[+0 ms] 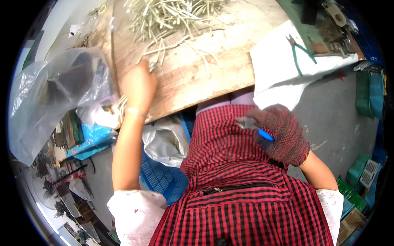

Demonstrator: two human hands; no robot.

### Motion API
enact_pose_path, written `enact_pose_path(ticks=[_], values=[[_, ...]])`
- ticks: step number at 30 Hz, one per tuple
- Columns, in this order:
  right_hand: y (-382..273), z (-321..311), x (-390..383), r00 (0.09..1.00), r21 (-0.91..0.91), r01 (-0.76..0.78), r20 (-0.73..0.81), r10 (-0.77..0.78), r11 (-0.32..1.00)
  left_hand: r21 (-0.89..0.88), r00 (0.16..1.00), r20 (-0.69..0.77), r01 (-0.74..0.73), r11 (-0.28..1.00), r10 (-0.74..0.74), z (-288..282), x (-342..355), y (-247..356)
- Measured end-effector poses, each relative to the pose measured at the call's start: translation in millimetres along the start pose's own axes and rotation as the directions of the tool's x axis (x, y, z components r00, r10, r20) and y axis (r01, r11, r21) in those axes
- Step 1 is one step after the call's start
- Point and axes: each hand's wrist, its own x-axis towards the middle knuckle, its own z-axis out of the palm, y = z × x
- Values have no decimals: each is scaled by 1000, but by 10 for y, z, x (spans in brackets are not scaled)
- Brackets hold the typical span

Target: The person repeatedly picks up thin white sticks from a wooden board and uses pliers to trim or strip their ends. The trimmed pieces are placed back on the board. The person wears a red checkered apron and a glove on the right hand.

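Red and black yarn makes the glove on the right hand (284, 133), which is closed around a pair of pliers (266, 135) with blue handle; their metal head points to the left, above the red-and-black checked apron (234, 164). The left hand (140, 84) is bare and is placed at the left side of the wooden table (184, 80), with its fingers bent toward the far side, close to some loose pale strips. The fingertips are rather blurred, so I cannot tell if they grasp a strip or only touch it. The main heap of pale strips (172, 18) lies on the far part of the table, and several single ones are scattered on its near side. A few more strips (122, 107) are beside the left wrist, near the table's left edge. On the right, a white sheet (264, 53) hangs over the table's corner, and green-handled pliers (295, 57) lie on it. A clear plastic bag (33, 98) is at the far left. Below the near edge, a white bag (160, 143) sits in a blue basket (160, 174).
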Motion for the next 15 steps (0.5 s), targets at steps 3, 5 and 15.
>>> enact_pose_path(ticks=[3, 5, 15], values=[[190, 76, -157, 977, 396, -214, 75, 201, 893, -375, 972, -216, -170, 911, 93, -147, -170, -348], [232, 172, -227, 800, 800, -509, 304, 517, 317, -880, 994, 5, 54, 471, -105, -430, -226, -310], [-351, -31, 99, 1000, 27, -30, 7, 30, 999, -774, 865, 454, 502, -385, 215, -905, -1232, 773]])
